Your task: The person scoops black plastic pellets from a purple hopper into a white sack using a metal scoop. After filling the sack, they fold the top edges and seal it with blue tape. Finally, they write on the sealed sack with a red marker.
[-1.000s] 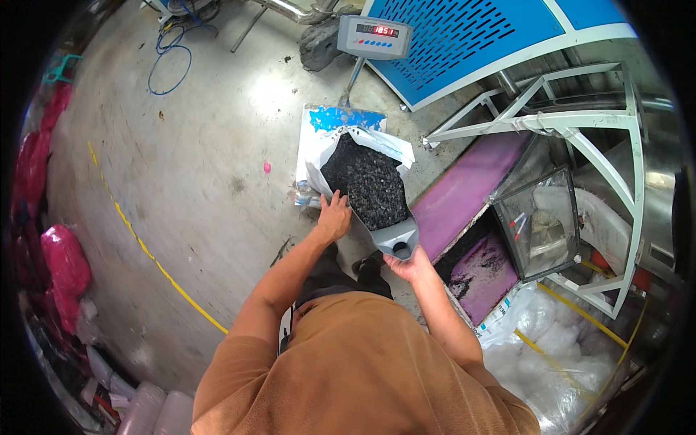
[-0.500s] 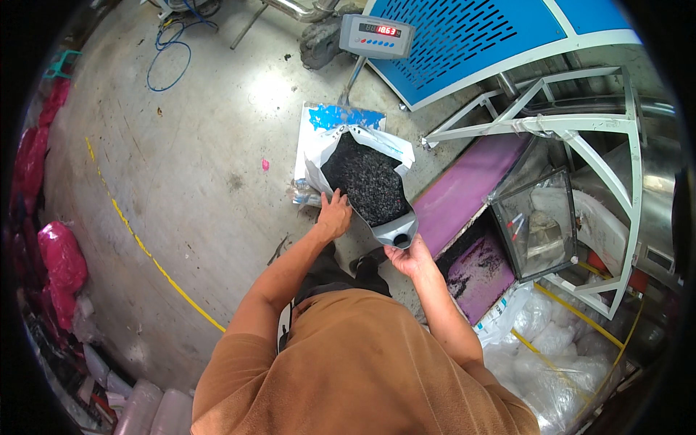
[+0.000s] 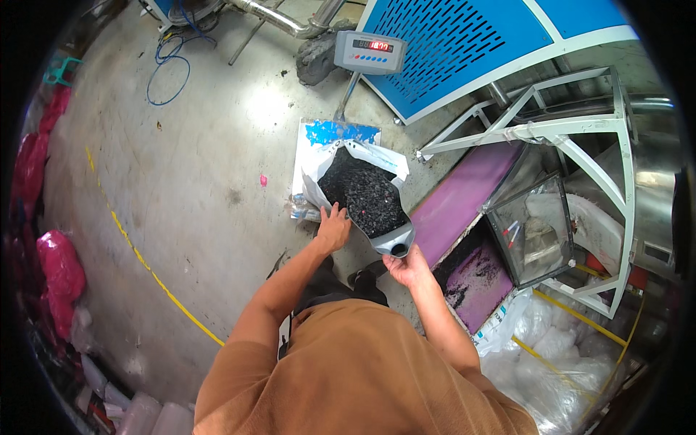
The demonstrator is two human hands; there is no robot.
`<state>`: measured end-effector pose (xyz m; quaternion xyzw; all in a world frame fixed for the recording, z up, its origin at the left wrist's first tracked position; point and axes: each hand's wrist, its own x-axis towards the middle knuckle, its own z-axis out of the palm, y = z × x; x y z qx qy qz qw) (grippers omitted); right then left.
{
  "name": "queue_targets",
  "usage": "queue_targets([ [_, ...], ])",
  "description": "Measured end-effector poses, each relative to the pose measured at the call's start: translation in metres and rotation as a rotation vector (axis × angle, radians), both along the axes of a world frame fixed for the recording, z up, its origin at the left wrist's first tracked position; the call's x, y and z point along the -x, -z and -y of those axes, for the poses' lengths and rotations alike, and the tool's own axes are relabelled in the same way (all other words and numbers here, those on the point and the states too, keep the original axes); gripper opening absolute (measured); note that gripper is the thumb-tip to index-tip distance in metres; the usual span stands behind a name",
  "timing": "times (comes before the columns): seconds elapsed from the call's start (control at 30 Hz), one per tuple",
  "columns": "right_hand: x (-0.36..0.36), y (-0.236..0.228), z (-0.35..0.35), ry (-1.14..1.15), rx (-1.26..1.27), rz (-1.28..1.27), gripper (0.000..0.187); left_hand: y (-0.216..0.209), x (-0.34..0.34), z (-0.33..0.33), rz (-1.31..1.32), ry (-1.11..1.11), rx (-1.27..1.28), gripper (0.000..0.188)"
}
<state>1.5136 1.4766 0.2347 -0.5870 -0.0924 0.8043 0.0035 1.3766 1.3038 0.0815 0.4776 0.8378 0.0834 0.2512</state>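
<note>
A grey scoop with a round hole at its near end is filled with black granules. My right hand grips the scoop's near end from below, fingers closed. The scoop leans over the mouth of a white sack, which has more black granules inside. At the sack's near left edge, my left hand holds the rim beside the scoop, its fingers partly spread. Under the sack is a platform scale with blue worn patches. Its grey display stands on a post behind, lit red.
A blue slotted cabinet and a white metal frame stand at the far right. A purple panel and clear plastic bags lie to my right. Pink wrapped bundles line the left, beyond a yellow floor line.
The red figures on the scale's display have changed. Granules at the scoop's far end look blurred and loose, sliding toward the sack. Both hands keep their grips; the whole view has shifted slightly.
</note>
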Motion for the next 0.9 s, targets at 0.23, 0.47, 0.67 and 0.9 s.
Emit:
queue_targets([
  [0.23,-0.002,0.008,-0.003,-0.008,-0.024,0.032,0.031,0.004,-0.002,-0.002,0.004,-0.055,-0.097,0.040],
  [0.47,0.001,0.007,-0.002,-0.021,-0.062,0.026,0.030,-0.003,-0.001,-0.001,0.011,-0.026,-0.038,0.036],
  [0.67,0.011,0.007,-0.005,-0.080,-0.122,0.019,0.028,-0.001,-0.001,0.000,0.027,-0.043,-0.051,0.034],
  [0.9,0.016,0.010,-0.012,-0.156,-0.229,0.055,0.030,0.002,-0.003,-0.002,0.017,-0.068,-0.097,0.033],
])
